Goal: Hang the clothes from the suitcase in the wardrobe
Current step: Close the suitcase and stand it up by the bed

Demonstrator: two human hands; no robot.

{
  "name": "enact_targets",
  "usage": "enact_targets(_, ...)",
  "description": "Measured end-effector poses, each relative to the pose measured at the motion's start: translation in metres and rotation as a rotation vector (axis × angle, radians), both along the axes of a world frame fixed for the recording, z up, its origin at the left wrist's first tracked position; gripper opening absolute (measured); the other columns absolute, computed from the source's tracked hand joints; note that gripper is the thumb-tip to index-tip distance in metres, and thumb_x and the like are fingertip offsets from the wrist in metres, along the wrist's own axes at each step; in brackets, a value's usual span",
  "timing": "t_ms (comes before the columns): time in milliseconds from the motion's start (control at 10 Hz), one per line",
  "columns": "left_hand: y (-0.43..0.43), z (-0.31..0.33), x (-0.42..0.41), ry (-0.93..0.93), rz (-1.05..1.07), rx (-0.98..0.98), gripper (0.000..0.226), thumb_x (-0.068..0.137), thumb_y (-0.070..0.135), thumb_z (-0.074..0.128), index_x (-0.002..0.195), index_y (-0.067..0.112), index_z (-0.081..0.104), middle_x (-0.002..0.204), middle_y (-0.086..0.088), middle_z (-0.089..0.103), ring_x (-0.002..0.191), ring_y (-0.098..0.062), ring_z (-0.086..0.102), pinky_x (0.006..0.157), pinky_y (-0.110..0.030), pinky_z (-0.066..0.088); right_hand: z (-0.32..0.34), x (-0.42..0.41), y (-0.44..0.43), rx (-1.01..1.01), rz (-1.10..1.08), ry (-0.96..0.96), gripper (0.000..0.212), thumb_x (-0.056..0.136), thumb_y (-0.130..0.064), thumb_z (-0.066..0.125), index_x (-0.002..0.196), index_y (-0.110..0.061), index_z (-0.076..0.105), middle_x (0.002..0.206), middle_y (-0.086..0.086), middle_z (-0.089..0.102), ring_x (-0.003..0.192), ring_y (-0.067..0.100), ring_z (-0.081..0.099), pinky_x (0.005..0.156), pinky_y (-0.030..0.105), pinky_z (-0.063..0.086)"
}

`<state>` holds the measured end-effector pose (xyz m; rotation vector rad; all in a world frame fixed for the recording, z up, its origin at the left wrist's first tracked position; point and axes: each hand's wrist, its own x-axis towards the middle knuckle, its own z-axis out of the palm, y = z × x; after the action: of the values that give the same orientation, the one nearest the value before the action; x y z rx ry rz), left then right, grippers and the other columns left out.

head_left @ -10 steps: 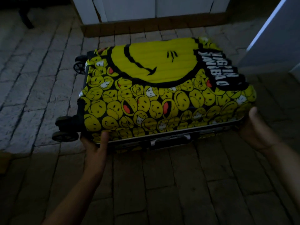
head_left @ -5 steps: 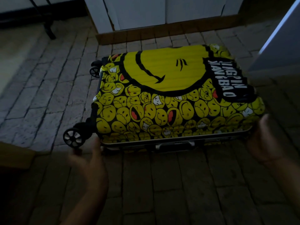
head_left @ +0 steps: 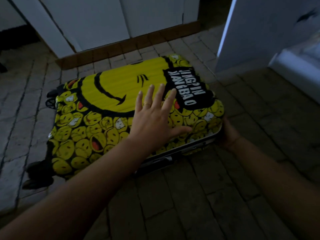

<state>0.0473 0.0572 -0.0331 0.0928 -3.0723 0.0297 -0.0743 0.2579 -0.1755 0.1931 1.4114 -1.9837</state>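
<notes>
A yellow suitcase [head_left: 107, 94] printed with smiley faces lies flat and closed on the stone floor, wheels to the left. My left hand [head_left: 154, 115] rests flat on its lid, fingers spread, a ring on one finger. My right hand [head_left: 226, 134] grips the suitcase's near right corner, fingers partly hidden under the edge. No clothes are visible. The white wardrobe [head_left: 97, 19] stands behind the suitcase with its doors shut.
A white open door panel [head_left: 259, 28] stands at the right, close to the suitcase's far corner. A wooden plinth [head_left: 128, 44] runs under the wardrobe. Dim paved floor [head_left: 190, 196] stretches in front of me.
My left hand left the suitcase's near left corner and came down flat on the lid. The right hand stayed at the right corner. The view moved closer and the suitcase turned slightly.
</notes>
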Motion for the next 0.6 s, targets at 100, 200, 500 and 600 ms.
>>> enact_targets(100, 0.011, -0.016, -0.01, -0.096, 0.0, -0.026, 0.116, 0.058, 0.092, 0.022, 0.15, 0.03, -0.012, 0.16, -0.007, -0.01, 0.146, -0.03, -0.012, 0.117, -0.054, -0.006, 0.004, 0.004, -0.001, -0.048, 0.042, -0.099, 0.062, 0.096, -0.059, 0.015, 0.133, -0.022, 0.048, 0.122, 0.006, 0.065, 0.108, 0.026, 0.064, 0.074, 0.035, 0.058)
enact_targets(200, 0.013, -0.03, -0.01, -0.137, -0.009, -0.11, 0.112, 0.067, 0.087, 0.035, 0.148, 0.03, -0.018, 0.159, -0.008, -0.016, 0.146, -0.033, -0.013, 0.117, -0.055, -0.002, -0.004, 0.004, 0.0, 0.015, -0.066, -0.192, 0.064, 0.098, -0.049, 0.025, 0.144, -0.006, 0.033, 0.144, 0.021, 0.042, 0.132, 0.04, 0.04, 0.074, 0.037, 0.048)
enact_targets(500, 0.0, -0.036, -0.012, 0.065, -0.043, -0.133, 0.103, 0.065, 0.076, 0.057, 0.148, 0.023, 0.026, 0.149, -0.016, 0.038, 0.136, -0.037, 0.038, 0.107, -0.057, 0.034, 0.002, 0.0, -0.004, -0.082, -0.04, -0.11, 0.057, 0.089, -0.054, 0.039, 0.13, -0.016, 0.05, 0.131, 0.01, 0.056, 0.101, 0.027, 0.062, 0.075, 0.031, 0.056)
enact_targets(600, -0.013, -0.029, -0.009, 0.102, -0.061, -0.092, 0.096, 0.067, 0.074, 0.051, 0.145, 0.023, 0.031, 0.145, -0.018, 0.042, 0.132, -0.038, 0.042, 0.104, -0.058, 0.036, 0.017, 0.002, -0.009, -0.08, -0.042, -0.122, 0.058, 0.09, -0.052, 0.035, 0.133, -0.016, 0.048, 0.134, 0.01, 0.054, 0.108, 0.026, 0.058, 0.089, 0.038, 0.05)
